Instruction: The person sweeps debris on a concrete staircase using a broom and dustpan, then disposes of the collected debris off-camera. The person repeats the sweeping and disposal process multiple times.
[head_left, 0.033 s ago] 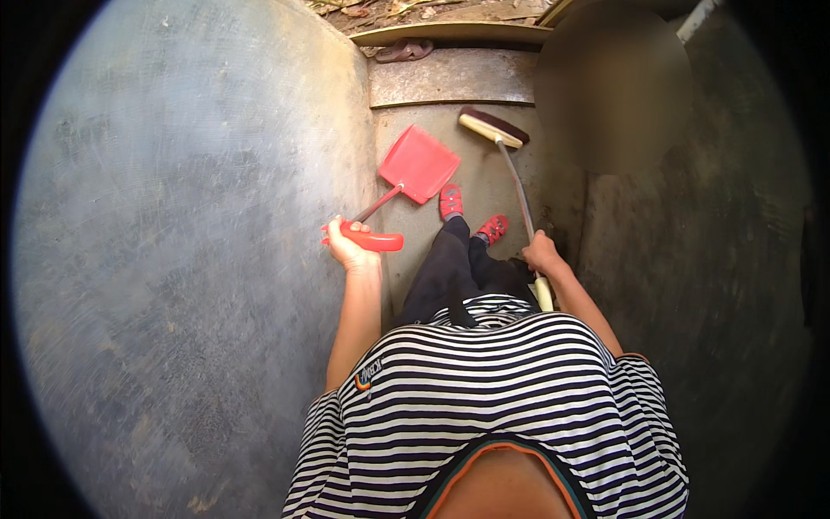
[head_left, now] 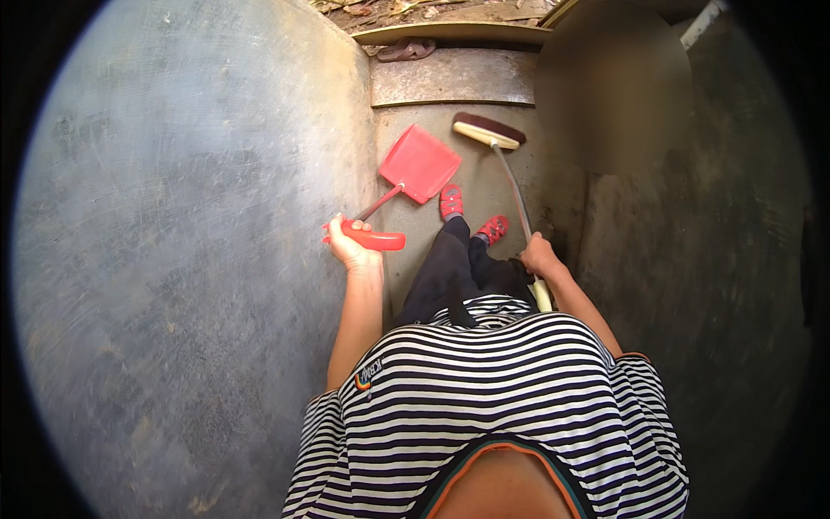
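Note:
My left hand [head_left: 351,246] is closed around the red handle of a long-handled dustpan [head_left: 420,163]. Its flat red pan slants over the concrete floor [head_left: 471,177], just ahead of my feet. In my right hand [head_left: 539,256] is the metal stick of a broom [head_left: 488,133], gripped a little above its cream end. The broom head, a cream block with dark brown bristles, is to the right of the pan and apart from it. Whether the bristles touch the floor I cannot tell.
A grey wall [head_left: 190,225] rises close on my left, and a darker one [head_left: 692,285] stands on the right. Ahead, a wooden board [head_left: 454,76] crosses the passage, with a brown sandal [head_left: 406,50] beyond it. My red shoes [head_left: 451,201] are on the floor between the tools.
The broom head has shifted slightly left, toward the dustpan, and turned a little. My left hand and the dustpan are nearly still.

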### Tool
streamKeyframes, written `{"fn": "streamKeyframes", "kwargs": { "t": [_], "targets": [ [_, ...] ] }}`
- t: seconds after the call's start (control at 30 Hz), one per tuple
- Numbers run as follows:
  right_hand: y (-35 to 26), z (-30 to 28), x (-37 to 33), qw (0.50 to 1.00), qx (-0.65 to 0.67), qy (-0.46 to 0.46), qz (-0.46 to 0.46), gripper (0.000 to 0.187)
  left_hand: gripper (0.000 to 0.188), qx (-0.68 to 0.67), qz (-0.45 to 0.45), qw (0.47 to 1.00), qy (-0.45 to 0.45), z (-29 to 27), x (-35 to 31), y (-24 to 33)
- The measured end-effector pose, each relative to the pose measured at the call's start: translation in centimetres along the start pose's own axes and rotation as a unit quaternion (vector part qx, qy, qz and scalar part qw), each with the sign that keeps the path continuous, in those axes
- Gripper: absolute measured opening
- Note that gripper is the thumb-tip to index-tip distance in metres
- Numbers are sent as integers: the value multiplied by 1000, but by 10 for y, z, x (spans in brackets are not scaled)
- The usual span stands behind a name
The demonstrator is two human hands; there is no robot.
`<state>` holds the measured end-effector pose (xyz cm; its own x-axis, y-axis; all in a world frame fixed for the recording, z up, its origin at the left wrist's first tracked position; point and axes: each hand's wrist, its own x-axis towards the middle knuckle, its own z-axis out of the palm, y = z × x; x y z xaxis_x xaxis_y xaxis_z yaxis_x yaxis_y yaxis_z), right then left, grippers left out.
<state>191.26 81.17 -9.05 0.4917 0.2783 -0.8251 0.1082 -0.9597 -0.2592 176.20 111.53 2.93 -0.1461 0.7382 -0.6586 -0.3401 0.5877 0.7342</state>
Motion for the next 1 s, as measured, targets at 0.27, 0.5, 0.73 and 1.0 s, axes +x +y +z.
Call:
{"fn": "streamKeyframes", "kwargs": {
  "t": [0.27, 0.5, 0.73, 1.0],
  "targets": [
    [-51, -74, -69, 979, 92, -180, -28, 23, 17, -35, -23, 999, -15, 7, 42, 50],
    [-92, -114, -78, 989, 125, -74, -41, 26, 22, -56, -48, 997, 22, 16, 33, 86],
    [-154, -170, 74, 998, 8, 47, -35, 28, 21, -115, -22, 991, 66, 37, 53, 69],
    [-149, -219, 105, 950, -274, -67, -130, 24, 20, -146, 13, 983, 107, 137, 49, 38]
  ]
}}
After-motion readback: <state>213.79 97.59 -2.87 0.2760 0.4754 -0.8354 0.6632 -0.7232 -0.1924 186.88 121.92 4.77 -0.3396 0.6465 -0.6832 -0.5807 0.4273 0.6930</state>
